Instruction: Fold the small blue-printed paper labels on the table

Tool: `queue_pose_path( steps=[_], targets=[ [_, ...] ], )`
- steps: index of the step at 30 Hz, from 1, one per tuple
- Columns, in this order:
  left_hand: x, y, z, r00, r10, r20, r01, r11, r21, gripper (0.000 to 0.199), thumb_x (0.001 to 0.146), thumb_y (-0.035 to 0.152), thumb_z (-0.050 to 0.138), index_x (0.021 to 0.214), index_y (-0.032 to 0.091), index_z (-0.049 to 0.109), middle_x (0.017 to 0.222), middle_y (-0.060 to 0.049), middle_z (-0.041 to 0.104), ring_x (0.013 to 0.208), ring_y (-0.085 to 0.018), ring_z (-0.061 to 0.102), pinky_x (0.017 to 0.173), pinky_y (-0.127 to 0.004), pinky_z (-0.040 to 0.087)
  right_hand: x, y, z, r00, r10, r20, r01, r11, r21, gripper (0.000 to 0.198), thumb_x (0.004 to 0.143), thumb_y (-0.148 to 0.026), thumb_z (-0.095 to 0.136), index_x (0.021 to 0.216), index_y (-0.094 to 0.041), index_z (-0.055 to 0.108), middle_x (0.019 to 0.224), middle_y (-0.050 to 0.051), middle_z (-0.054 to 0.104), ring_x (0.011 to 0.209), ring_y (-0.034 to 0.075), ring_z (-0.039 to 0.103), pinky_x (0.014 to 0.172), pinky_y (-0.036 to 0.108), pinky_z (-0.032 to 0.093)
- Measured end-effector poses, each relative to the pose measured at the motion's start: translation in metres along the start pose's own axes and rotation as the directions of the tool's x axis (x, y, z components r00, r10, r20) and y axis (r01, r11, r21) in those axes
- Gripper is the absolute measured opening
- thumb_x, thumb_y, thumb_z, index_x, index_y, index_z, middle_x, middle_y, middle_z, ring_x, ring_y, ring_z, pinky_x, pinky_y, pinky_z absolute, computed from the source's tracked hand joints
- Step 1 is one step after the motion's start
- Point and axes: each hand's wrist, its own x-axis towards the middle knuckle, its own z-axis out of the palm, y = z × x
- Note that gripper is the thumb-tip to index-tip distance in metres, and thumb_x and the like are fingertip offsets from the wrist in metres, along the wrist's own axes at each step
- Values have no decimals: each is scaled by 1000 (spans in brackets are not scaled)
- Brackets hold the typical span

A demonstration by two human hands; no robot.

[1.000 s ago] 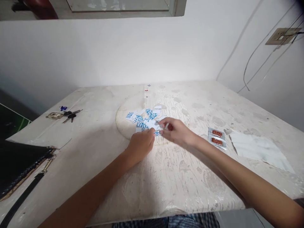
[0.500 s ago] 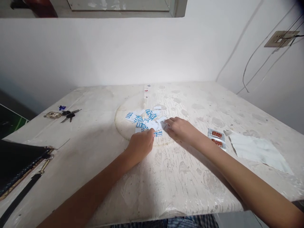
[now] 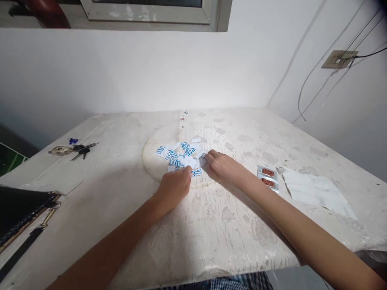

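Note:
A loose heap of small white paper pieces with blue print (image 3: 175, 155) lies mid-table. At its near edge my left hand (image 3: 176, 183) is closed, its thumb and fingers pinching a white paper piece (image 3: 190, 162). My right hand (image 3: 222, 164) is closed too, at the heap's right side, with another white paper piece (image 3: 200, 154) pinched between its fingertips. The two hands are a short gap apart. A blue-printed piece (image 3: 196, 172) lies on the table between them, and one plain white slip (image 3: 196, 140) sits just behind the heap.
Keys with a fob (image 3: 80, 150) and a small blue item (image 3: 73, 141) lie at the left. A black zipped case (image 3: 24, 213) is nearer me. On the right are a blister strip with reddish pills (image 3: 268, 178) and a white cloth (image 3: 317, 191). Behind stands a wall.
My head view has tilted up and turned slightly right. The right hand has lifted the edge of its paper piece a little; the left hand keeps its pinch.

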Motion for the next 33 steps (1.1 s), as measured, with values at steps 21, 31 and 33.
queue_pose_path(
  steps=[21, 31, 33],
  targets=[
    [0, 0, 1, 999, -47, -24, 46, 998, -31, 24, 89, 29, 25, 97, 19, 46, 79, -3, 63, 67, -17, 59, 54, -27, 29, -2, 10, -15, 897, 104, 429, -441, 154, 884, 8, 70, -20, 61, 69, -15, 54, 61, 3, 62, 56, 14, 61, 55, 28, 49],
    [-1, -1, -2, 1000, -30, -4, 30, 999, -19, 24, 82, 21, 30, 101, 19, 45, 79, -3, 63, 67, -20, 59, 52, -29, 30, 3, 0, 4, 909, 120, 398, -413, 153, 898, 20, 59, -23, 71, 66, -14, 54, 52, -2, 54, 46, 8, 50, 43, 20, 37],
    [-1, -1, -3, 1000, -27, 4, 27, 999, -30, 25, 82, 21, 29, 101, 19, 45, 79, -3, 62, 66, -20, 58, 52, -30, 30, 3, -4, 7, 906, 156, 393, -415, 151, 897, 19, 60, -22, 70, 64, -15, 53, 52, -2, 54, 47, 9, 51, 45, 21, 39]
  ],
)
